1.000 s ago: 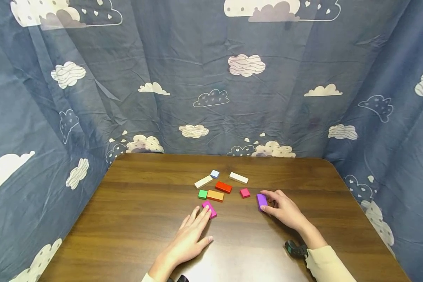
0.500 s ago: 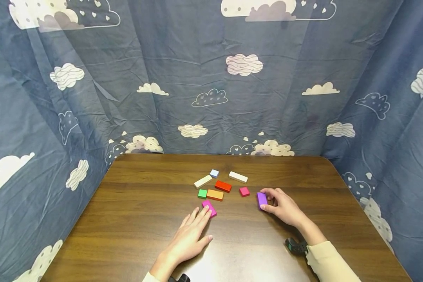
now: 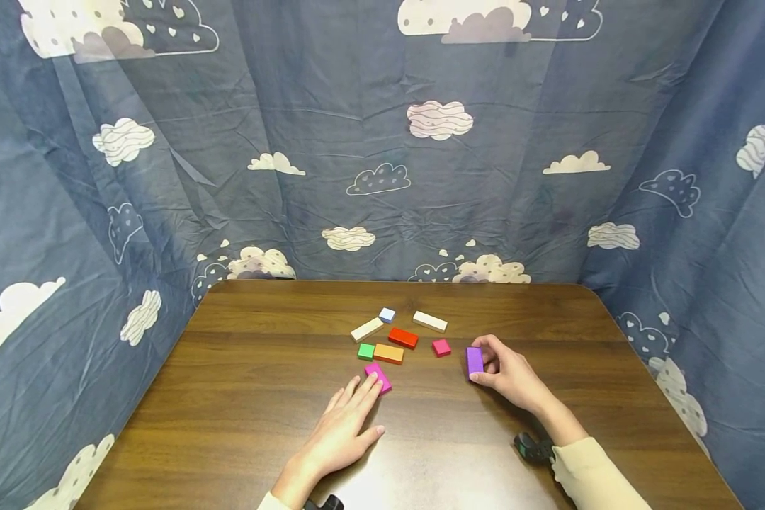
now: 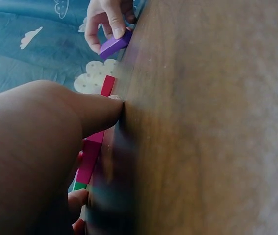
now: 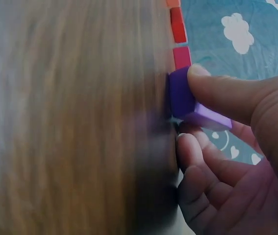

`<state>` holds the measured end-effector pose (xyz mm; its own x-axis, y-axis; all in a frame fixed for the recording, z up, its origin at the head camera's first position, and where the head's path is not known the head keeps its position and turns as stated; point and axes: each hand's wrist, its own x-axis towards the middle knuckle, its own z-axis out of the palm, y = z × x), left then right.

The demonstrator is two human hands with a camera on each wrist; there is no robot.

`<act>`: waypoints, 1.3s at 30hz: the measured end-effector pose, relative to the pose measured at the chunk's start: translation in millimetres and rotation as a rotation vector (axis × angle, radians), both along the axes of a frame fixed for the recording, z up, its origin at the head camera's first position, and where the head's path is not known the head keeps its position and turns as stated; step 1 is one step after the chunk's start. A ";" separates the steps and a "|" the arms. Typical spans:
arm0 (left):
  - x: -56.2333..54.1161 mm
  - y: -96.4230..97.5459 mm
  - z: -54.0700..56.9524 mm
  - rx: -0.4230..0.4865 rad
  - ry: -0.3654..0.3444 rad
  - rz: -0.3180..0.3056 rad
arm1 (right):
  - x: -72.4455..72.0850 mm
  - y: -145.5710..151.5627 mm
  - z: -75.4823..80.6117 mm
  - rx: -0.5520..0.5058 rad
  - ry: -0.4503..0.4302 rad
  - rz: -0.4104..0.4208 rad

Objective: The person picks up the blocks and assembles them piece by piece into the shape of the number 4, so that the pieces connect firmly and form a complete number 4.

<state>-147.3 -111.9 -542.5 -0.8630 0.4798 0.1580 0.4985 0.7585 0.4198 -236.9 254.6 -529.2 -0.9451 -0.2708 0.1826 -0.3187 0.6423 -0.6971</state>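
Observation:
My right hand (image 3: 512, 375) pinches a purple block (image 3: 474, 363) lengthwise, with the thumb at its near end and a finger at its far end. In the right wrist view the thumb presses the purple block's (image 5: 182, 94) dark end face, close to the table surface. The left hand (image 3: 341, 432) lies flat on the table, fingers extended, fingertips resting on a magenta block (image 3: 382, 382) and covering part of it. In the left wrist view this magenta block (image 4: 89, 159) shows behind the thumb. A small crimson block (image 3: 442, 348) lies left of the purple one.
Beyond the left fingertips lie a green block (image 3: 366, 351), an orange block (image 3: 389, 353), a red block (image 3: 403, 338), a cream block (image 3: 366, 329), a pale blue block (image 3: 387, 315) and a white block (image 3: 430, 321). A cloud-patterned curtain (image 3: 331, 205) surrounds the wooden table (image 3: 242, 397).
The purple block has turned slightly straighter, with the right hand's fingers now gripping its far end more closely. The left hand stays on the magenta block. The head view has shifted slightly.

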 end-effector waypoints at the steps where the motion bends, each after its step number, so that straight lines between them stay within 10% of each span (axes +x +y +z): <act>1: 0.2 -0.2 0.0 0.002 -0.001 0.001 | -0.1 -0.4 0.1 -0.007 -0.009 0.004; 39: 2.2 -0.6 0.6 0.038 -0.018 -0.011 | 20.5 -51.9 26.6 -0.339 -0.138 0.051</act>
